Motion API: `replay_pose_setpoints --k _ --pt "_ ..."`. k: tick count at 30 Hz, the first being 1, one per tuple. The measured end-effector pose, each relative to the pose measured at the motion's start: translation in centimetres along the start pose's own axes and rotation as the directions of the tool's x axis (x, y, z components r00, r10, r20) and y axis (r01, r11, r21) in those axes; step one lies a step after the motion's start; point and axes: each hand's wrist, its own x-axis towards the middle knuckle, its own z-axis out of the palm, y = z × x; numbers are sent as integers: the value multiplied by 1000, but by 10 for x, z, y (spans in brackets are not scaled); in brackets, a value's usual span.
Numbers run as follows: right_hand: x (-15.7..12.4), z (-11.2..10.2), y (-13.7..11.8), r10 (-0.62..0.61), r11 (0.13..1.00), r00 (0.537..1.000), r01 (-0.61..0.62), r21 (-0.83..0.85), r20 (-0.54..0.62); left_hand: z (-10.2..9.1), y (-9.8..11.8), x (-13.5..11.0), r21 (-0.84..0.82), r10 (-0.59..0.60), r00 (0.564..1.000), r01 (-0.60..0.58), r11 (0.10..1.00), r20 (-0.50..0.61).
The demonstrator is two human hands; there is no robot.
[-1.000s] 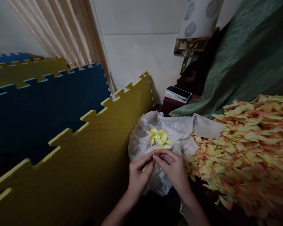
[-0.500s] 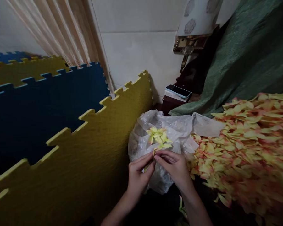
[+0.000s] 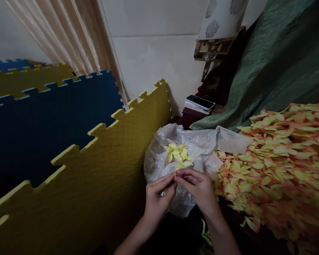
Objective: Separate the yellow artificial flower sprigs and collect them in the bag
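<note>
My left hand (image 3: 158, 194) and my right hand (image 3: 198, 186) meet at the fingertips, both pinching a small yellow artificial flower petal (image 3: 176, 172). Most of that petal is hidden by my fingers. Just beyond them, a little cluster of yellow-green petals with pink tips (image 3: 178, 153) lies on a crumpled clear plastic bag (image 3: 155, 166). To the right of my right hand spreads a big heap of yellow and pink petals (image 3: 276, 159). Green stem-like pieces (image 3: 206, 233) show in the dark beside my right forearm.
A yellow foam mat (image 3: 108, 187) stands on edge at the left, with a blue mat (image 3: 55, 124) behind it. A phone (image 3: 200, 102) rests on a white box near the wall. Green cloth (image 3: 276, 67) hangs behind the heap; a wall lamp (image 3: 220, 21) is above.
The pinched petal and my fingertips have shifted very slightly to the right. Both hands keep their grip, and the view has moved a touch.
</note>
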Motion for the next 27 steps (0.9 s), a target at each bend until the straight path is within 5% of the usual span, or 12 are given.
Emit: replay_pose_setpoints --k 12,16,20,24,27 --pt "-6 -1 2 -117 983 993 113 -142 -24 2 0 -1 -15 -73 997 73 997 -4" --pt "-11 1 5 -183 958 983 177 -226 -4 3 -5 0 -137 -265 964 261 956 -8" --pt "-3 -5 11 -176 969 982 160 -190 -71 3 -14 4 -323 -501 865 469 822 -19" --pt "20 -20 11 -274 954 909 214 -212 -314 1 -16 8 -442 -509 830 377 814 -230" --pt "33 -23 7 -351 922 880 265 -281 -319 1 -18 10 -440 -464 839 316 841 -284"
